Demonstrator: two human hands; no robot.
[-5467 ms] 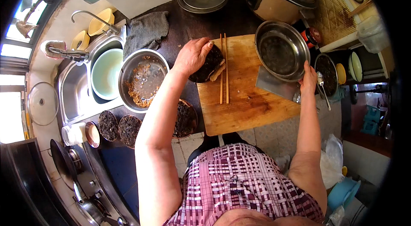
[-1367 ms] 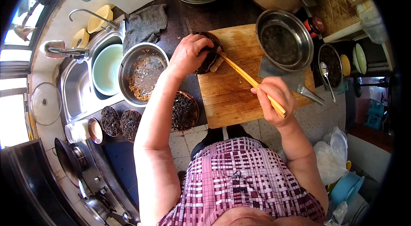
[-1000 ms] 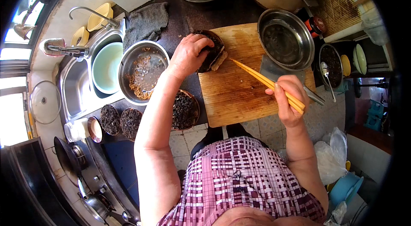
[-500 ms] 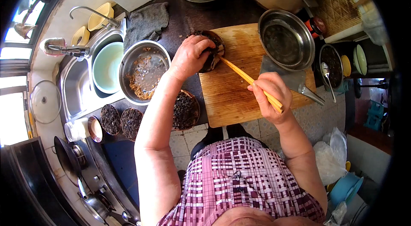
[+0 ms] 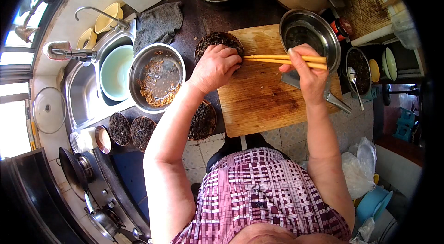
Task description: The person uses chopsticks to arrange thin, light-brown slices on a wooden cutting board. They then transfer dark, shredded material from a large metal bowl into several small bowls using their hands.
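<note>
My left hand [image 5: 216,68] grips the near side of a bowl of dark, shredded food [image 5: 218,40], its fingers bent over the rim. The bowl stands at the far left corner of the wooden cutting board [image 5: 263,105]. In my right hand [image 5: 306,70] is a pair of yellowish chopsticks [image 5: 268,58], lying nearly level above the board. Their tips reach the bowl's right rim beside my left fingers, which partly hide them. Below my left forearm, another bowl of dark shreds [image 5: 203,121] is partly covered.
A steel basin [image 5: 333,54] and a cleaver [image 5: 339,103] are on the board's right side. At left stand a steel pan with brown bits [image 5: 157,77], smaller dark-filled bowls [image 5: 142,133] and the sink [image 5: 83,91]. A grey cloth [image 5: 159,22] lies behind.
My right hand has risen and moved right, swinging the chopsticks from a slant to nearly level. My left hand has shifted nearer to me, from over the bowl to its near rim.
</note>
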